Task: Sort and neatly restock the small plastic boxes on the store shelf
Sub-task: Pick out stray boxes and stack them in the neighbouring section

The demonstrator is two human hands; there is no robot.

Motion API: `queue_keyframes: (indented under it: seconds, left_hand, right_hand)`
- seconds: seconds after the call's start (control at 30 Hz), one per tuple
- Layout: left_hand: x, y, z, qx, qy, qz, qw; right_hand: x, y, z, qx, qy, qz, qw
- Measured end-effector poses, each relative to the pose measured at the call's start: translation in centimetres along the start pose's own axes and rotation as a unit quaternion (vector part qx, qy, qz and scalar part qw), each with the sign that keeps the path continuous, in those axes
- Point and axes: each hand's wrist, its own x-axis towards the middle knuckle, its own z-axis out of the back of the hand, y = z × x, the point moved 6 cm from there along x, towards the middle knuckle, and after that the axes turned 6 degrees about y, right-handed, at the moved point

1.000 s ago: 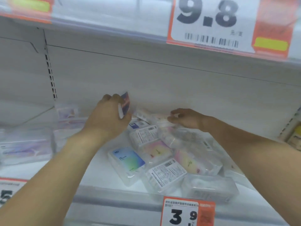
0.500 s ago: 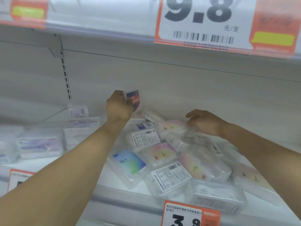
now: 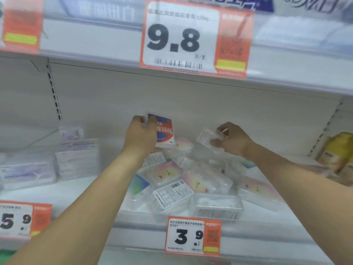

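Two hands raised over the shelf [image 3: 80, 190]: left hand [image 3: 140, 135] grips a red-and-blue labelled box [image 3: 164, 131] held upright near the back panel; right hand [image 3: 234, 139] pinches a small clear box [image 3: 209, 140], tilted, between thumb and fingers. Below and between them, a loose pile of clear plastic boxes [image 3: 183, 186] lies jumbled at mixed angles on the shelf. At left, neater stacked boxes [image 3: 77, 157]; on the front rail, a 3.9 price tag [image 3: 193, 236].
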Motion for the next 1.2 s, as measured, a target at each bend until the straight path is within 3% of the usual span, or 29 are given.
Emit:
queue_keyframes:
  seconds: [0.07, 0.13, 0.27, 0.37, 0.4, 0.47, 0.53, 0.63, 0.73, 0.8, 0.97, 1.2]
  left_hand:
    - [-0.7, 0.3, -0.8, 0.003, 0.023, 0.029, 0.999]
    - [-1.3, 0.7, -1.3, 0.027, 0.061, 0.063, 0.996]
    - [-3.5, 1.6, -2.7, 0.024, 0.119, 0.134, 0.984]
    - [-4.6, 1.3, -4.4, 0.008, 0.159, 0.122, 0.980]
    - [-4.9, 1.0, -5.2, -0.010, 0.171, 0.117, 0.978]
    - [-4.8, 0.4, -6.4, -0.007, 0.184, 0.077, 0.980]
    - [-4.6, -0.1, -7.3, 0.016, 0.186, 0.038, 0.982]
    - [-4.0, -0.2, -8.0, 0.024, 0.205, 0.027, 0.978]
    - [-1.5, -0.5, -4.8, 0.202, 0.099, -0.039, 0.974]
    - [0.3, -0.1, -1.9, 0.340, 0.042, -0.080, 0.936]
    - [1.5, 5.0, 0.6, 0.463, 0.180, 0.101, 0.862]
    - [0.7, 4.4, 1.9, 0.471, 0.227, 0.079, 0.849]
  right_hand:
    - [-2.2, 0.2, 1.0, 0.107, -0.044, 0.001, 0.993]
    - [-4.4, 0.1, 1.2, 0.139, -0.039, -0.024, 0.989]
    - [-6.9, -0.5, -0.4, 0.060, 0.015, -0.038, 0.997]
    - [-8.3, 1.3, -0.4, 0.003, -0.079, 0.041, 0.996]
    - [-9.0, 2.3, -0.5, 0.043, -0.091, 0.073, 0.992]
    - [-9.6, 4.0, -1.6, 0.157, -0.037, 0.119, 0.980]
    - [-9.4, 4.5, -2.5, 0.222, 0.002, 0.112, 0.969]
    - [-8.5, 3.5, -1.8, 0.317, -0.031, 0.070, 0.945]
    - [-7.7, 1.9, -1.4, 0.310, -0.033, 0.024, 0.950]
    - [-7.3, 1.2, -1.6, 0.282, -0.030, 0.009, 0.959]
    - [-7.2, 1.0, -2.3, 0.258, -0.028, -0.001, 0.966]
    - [-7.4, 1.4, -2.3, 0.204, -0.020, -0.006, 0.979]
